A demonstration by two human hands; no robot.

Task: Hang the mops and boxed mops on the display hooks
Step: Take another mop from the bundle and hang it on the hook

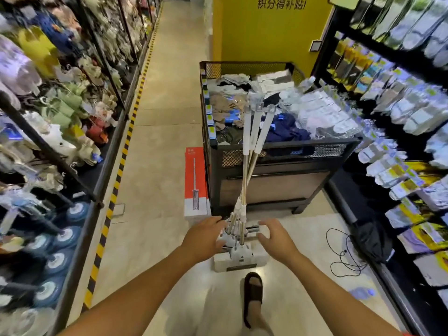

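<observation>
Black mesh bin (278, 151) being shown at twelve o'clock, mops (246, 134) being leaned on its near wall, boxed mop (195, 180) being propped at their ten o'clock, left hand (203, 238) and right hand (277, 241) being held spread, grasping nothing, flanking the mops' base at nine and three o'clock

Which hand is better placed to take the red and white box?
Probably the left hand: the tall red and white cardboard box stands on its side; the right hand would cross the white mops.
</observation>
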